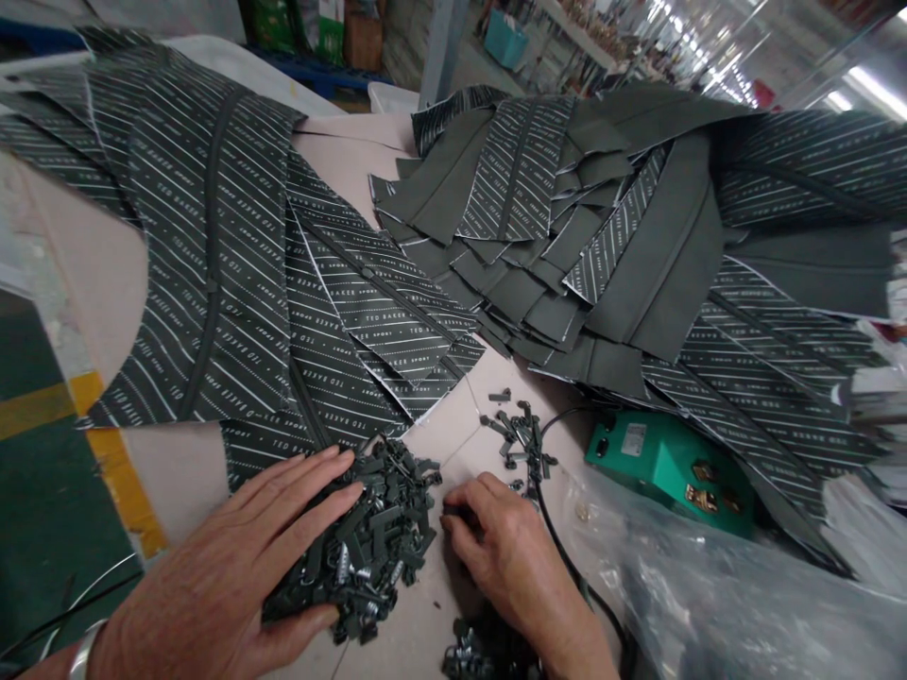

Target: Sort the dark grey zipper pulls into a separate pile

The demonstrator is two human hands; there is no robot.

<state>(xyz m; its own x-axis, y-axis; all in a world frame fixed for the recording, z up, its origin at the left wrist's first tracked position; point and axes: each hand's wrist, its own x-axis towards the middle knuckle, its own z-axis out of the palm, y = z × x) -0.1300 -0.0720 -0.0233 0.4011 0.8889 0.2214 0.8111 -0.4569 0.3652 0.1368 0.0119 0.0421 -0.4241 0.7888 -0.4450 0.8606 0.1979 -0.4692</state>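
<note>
A heap of dark zipper sliders point(383, 529) with long pull tabs lies at the front of the table. My left hand point(262, 548) rests against the heap's left side, its fingers stretched over it and the thumb apart. Just right of the heap, my right hand point(503, 538) is closed in a pinch on a dark zipper slider point(453, 510), mostly hidden by the fingers. Beyond it lies a loose scatter of sliders point(524, 444). More sliders point(471, 652) sit under my right wrist, partly covered.
Patterned fabric panels with zippers point(248, 227) cover the table's left; a large stack of dark panels point(539, 274) fills the back right. A green metal box point(658, 472) with a black cable point(553, 529) stands at right, near clear plastic bags point(744, 604). A post point(443, 47) rises behind.
</note>
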